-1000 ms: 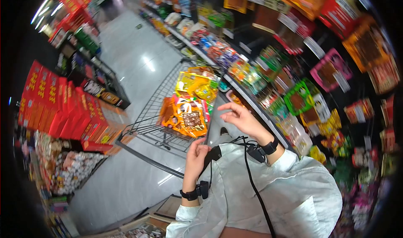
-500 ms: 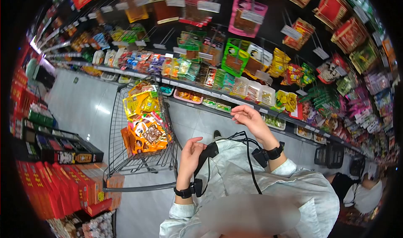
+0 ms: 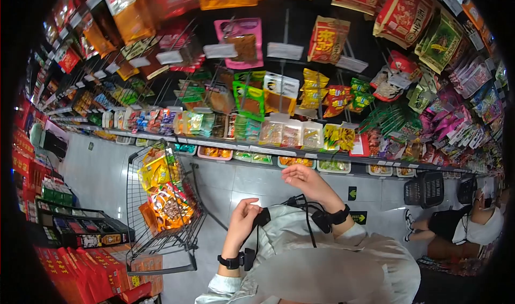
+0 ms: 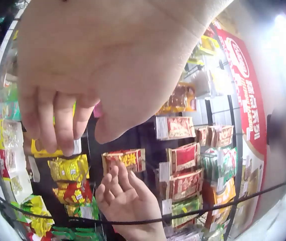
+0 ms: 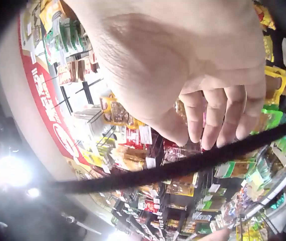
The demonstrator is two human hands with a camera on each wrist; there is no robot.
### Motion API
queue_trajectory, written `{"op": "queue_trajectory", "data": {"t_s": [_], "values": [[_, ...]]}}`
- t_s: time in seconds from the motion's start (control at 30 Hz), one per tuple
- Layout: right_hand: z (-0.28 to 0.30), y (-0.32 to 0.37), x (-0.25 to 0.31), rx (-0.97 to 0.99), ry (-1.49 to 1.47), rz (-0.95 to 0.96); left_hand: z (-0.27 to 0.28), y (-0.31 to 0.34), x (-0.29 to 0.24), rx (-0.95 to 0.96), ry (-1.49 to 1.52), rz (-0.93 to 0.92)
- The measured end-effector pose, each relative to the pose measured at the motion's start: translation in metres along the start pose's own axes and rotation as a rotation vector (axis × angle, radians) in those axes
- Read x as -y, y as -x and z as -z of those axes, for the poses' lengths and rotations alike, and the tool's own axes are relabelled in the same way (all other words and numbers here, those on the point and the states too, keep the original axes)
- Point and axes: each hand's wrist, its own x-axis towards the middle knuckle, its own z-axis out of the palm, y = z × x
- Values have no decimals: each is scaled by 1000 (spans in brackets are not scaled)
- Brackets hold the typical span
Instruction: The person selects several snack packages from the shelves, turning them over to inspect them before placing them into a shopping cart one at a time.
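My left hand point(image 3: 242, 221) is raised in front of my body, its fingers loosely bent around nothing. In the left wrist view the left palm point(image 4: 108, 65) fills the top, fingers hanging down. A little higher and to the right, my right hand point(image 3: 308, 183) is held out with relaxed fingers and holds nothing; in the right wrist view its palm point(image 5: 183, 60) faces the camera. Left of my hands stands a wire shopping cart point(image 3: 140, 210) with orange and yellow snack bags point(image 3: 167, 205) inside. Neither hand touches the cart.
A long shelf point(image 3: 241, 146) crosses ahead with trays and hanging snack packets point(image 3: 327, 38). Red boxes point(image 3: 80, 274) are stacked at lower left. Grey baskets point(image 3: 424, 188) and a person in a white top point(image 3: 485, 226) are at the right.
My view has swung right, so the cart now sits farther left and the shelf crosses straight ahead. Both hands stay raised with nothing in them.
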Motion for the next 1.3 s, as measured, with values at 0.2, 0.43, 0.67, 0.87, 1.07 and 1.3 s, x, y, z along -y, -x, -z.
{"op": "queue_trajectory", "data": {"t_s": [0.2,0.43,0.67,0.87,1.07,1.3], "values": [[104,9,-12,-153,10,47,-101,-32,4,121,-132,99],[146,27,-14,-173,-89,50,-141,-56,1,171,-191,81],[149,31,-31,-169,-129,18,-159,-65,-1,196,-226,100],[145,14,-19,-132,-53,11,-140,-68,-1,223,-176,88],[98,-16,-4,-119,-77,-22,-92,-72,-3,185,-143,41],[16,-57,13,15,14,20,-23,-78,-27,149,-58,-29]]}}
